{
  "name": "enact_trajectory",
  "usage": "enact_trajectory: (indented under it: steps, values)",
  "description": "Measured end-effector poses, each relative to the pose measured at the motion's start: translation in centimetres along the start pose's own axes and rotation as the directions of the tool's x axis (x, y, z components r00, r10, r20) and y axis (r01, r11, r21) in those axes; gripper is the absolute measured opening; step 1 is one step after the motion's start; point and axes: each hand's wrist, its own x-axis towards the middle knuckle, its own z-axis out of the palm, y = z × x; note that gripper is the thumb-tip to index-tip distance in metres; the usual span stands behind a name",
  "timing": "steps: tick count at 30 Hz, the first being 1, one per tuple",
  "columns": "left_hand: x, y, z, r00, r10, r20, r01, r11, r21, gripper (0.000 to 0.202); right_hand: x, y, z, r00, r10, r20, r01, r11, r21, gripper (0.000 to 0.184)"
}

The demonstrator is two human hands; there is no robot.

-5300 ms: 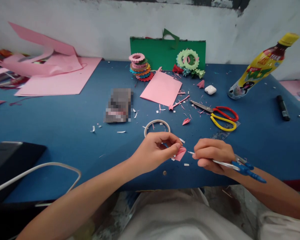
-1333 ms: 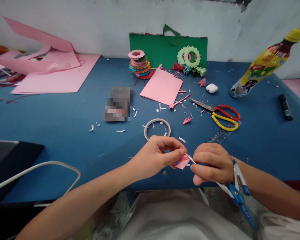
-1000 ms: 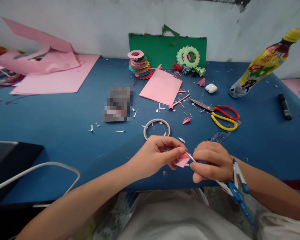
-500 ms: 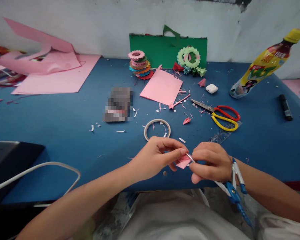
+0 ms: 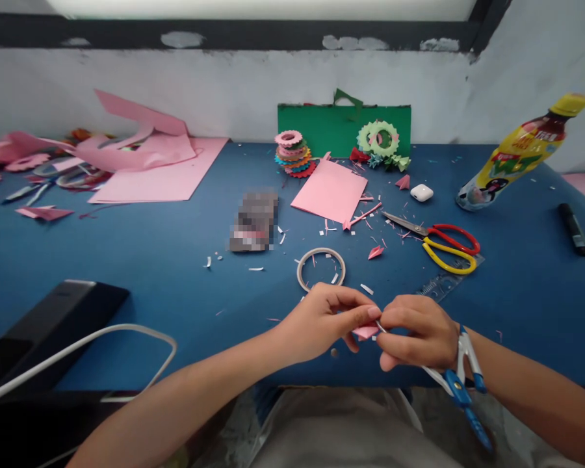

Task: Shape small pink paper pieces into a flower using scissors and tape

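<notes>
My left hand (image 5: pixel 329 322) pinches a small folded piece of pink paper (image 5: pixel 366 332) just above the table's front edge. Close against it on the right, my right hand (image 5: pixel 419 331) is closed round a blue and silver-white drawing compass (image 5: pixel 458 387). The compass's hinge and blue end stick out below my right wrist. Its thin metal tip (image 5: pixel 381 326) reaches from my right fingers to the pink paper at my left fingertips. My fingers hide part of both things. Just beyond my left hand, a roll of tape (image 5: pixel 299 270) lies flat on the blue table (image 5: pixel 175 299).
Scissors (image 5: pixel 448 244) lie over a clear ruler (image 5: pixel 439 286), among paper scraps. Behind are a pink sheet (image 5: pixel 329 192), stacked paper rings (image 5: pixel 292 156), a green board (image 5: pixel 322 127), a white earbud case (image 5: pixel 422 192) and a bottle (image 5: pixel 517 153). A white cable (image 5: pixel 102 330) crosses at left.
The view has tilted up, so the table things sit lower and further right. My left fingers now cover more of the pink paper and the compass tip. Both hands keep their hold.
</notes>
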Motion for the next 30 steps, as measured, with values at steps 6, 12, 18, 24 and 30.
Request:
enact_trajectory:
  steps: [6,12,18,24,30]
  values:
    - [-0.14,-0.13,-0.3,0.999,0.002,0.037,-0.002,1.0,0.006,0.02,0.06,-0.05,-0.09,1.0,0.006,-0.019,-0.006,1.0,0.011,0.019]
    - [-0.12,-0.25,-0.27,1.0,0.018,0.021,-0.018,1.0,0.009,0.016,-0.14,-0.02,-0.1,1.0,-0.013,0.0,0.013,1.0,-0.008,0.018]
    - [-0.16,-0.29,-0.31,0.999,0.047,0.025,-0.047,0.999,0.011,0.015,-0.09,-0.03,-0.03,1.0,0.006,-0.005,-0.006,1.0,-0.022,0.02]
    - [0.33,-0.49,-0.54,0.995,0.092,-0.024,-0.09,0.993,0.073,0.017,0.01,0.12,0.01,0.999,0.034,0.013,-0.033,0.999,-0.035,0.021]
    - [0.09,-0.55,-0.28,0.996,0.085,-0.027,-0.083,0.994,0.071,0.02,0.07,0.23,-0.16,0.999,0.014,-0.045,-0.015,1.0,-0.005,0.024]
